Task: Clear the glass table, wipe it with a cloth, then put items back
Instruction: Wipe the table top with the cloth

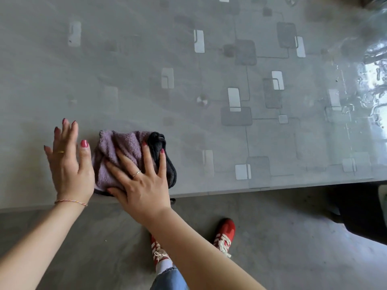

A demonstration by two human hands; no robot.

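A bunched purple and black cloth [123, 147] lies on the glass table [146, 80] close to its near edge. My right hand [140, 178] presses flat on the cloth with spread, straight fingers. My left hand [69, 162] sits just left of the cloth, fingers straight, its thumb beside the cloth's edge. The glass shows a pattern of grey and white squares beneath it.
The table's near edge [209, 192] runs across the frame, with grey floor below it. My red shoes [225, 235] stand on the floor under the edge. A dark object [360, 212] sits at the right under the table. Bright reflections lie on the glass at far right.
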